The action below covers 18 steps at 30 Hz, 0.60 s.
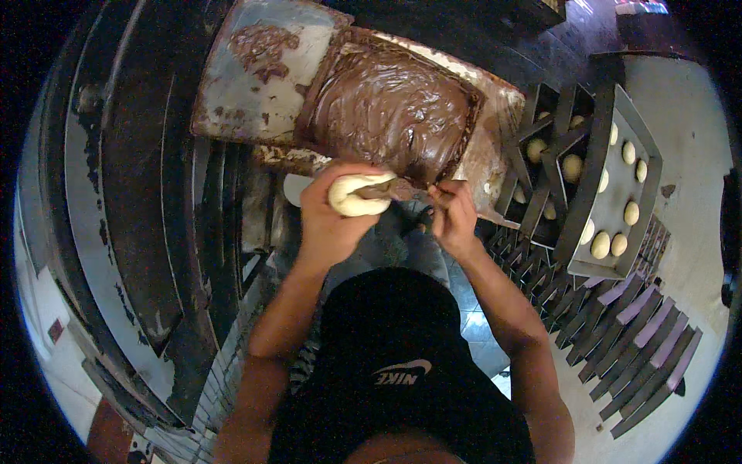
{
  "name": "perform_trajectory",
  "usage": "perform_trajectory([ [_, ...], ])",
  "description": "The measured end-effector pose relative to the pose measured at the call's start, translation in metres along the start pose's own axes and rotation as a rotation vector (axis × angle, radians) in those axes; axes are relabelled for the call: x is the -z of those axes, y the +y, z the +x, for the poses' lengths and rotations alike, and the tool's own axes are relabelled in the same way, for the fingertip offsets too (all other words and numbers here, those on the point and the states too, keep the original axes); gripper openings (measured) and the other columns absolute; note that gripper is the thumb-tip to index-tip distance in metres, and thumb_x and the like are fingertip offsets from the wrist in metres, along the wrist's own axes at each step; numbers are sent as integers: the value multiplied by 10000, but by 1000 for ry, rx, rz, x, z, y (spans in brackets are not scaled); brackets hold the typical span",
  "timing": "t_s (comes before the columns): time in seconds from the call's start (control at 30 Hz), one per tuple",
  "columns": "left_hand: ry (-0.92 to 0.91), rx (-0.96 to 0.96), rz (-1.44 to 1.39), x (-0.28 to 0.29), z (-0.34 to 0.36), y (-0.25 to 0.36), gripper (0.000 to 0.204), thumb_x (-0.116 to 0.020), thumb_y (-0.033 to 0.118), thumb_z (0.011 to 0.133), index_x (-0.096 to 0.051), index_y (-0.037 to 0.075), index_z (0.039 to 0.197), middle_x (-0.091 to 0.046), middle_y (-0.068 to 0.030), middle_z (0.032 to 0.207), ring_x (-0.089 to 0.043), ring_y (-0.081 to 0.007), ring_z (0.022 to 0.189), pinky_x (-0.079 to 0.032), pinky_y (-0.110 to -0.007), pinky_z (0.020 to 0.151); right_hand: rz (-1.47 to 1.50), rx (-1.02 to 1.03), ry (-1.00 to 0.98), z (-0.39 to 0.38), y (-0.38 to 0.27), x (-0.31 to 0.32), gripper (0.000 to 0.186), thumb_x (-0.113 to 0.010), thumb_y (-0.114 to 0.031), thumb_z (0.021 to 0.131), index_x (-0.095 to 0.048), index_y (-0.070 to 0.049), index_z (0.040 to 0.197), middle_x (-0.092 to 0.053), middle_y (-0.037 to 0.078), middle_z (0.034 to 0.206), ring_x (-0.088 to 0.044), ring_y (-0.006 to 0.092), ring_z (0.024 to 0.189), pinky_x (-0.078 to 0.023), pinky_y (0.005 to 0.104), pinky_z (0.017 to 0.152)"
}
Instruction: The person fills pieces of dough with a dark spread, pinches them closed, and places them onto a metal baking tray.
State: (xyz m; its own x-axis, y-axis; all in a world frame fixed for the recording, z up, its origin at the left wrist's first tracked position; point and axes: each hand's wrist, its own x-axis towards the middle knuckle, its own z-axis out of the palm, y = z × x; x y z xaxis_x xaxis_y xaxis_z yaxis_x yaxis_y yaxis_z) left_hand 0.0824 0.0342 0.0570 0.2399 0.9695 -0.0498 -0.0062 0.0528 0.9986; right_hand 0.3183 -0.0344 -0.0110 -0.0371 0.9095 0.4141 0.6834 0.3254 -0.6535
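Observation:
My left hand (328, 232) is wrapped round a pale, soft bun (358, 204) with an opening along its middle. My right hand (456, 213) grips a thin spreading tool (410, 191) smeared with chocolate, whose blade end reaches into the bun's opening. Just beyond both hands lies a rectangular pan (390, 108) full of glossy brown chocolate spread. Beside it on the left is a smeared metal tray (224, 93) holding a small patch of the same spread.
Dark metal oven or rack edges (139, 216) line the left side. At right, a tray (649, 182) with several pale dough rounds rests over dark pans (556, 124) holding more rounds. A row of empty-looking stacked pans (641, 344) runs along the lower right.

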Motion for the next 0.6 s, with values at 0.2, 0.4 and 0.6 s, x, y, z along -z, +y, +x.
perform_trajectory([
  [0.2, 70, 206, -177, -5, -11, -3, 592, -910, 2, 687, -626, 9, 1206, -688, -90, 1157, -675, -193, 1076, -556, -360, 969, -346, -297, 100, -102, 176, 0, 173, -679, 37, 866, -667, -15, 1030, -655, 200, 1101, -628, 372, 1042, -505, 425, 920],
  [0.4, -115, -97, 95, -77, -23, 31, 567, -954, 47, 653, -654, 27, 1133, -674, -103, 1148, -649, -196, 1091, -543, -349, 947, 450, -736, 246, -50, 35, 35, 282, -768, -152, 910, -734, -15, 1154, -731, 113, 1158, -643, 247, 1123, -476, 392, 1028],
  [0.6, -262, -267, 248, -201, -60, 68, 453, -948, 69, 674, -679, 61, 1039, -673, -125, 1106, -679, -223, 991, -552, -338, 886, 1597, -813, 554, -64, -54, 174, 103, -689, -36, 973, -736, -13, 1061, -725, 107, 1048, -658, 148, 925, -527, 307, 914],
])
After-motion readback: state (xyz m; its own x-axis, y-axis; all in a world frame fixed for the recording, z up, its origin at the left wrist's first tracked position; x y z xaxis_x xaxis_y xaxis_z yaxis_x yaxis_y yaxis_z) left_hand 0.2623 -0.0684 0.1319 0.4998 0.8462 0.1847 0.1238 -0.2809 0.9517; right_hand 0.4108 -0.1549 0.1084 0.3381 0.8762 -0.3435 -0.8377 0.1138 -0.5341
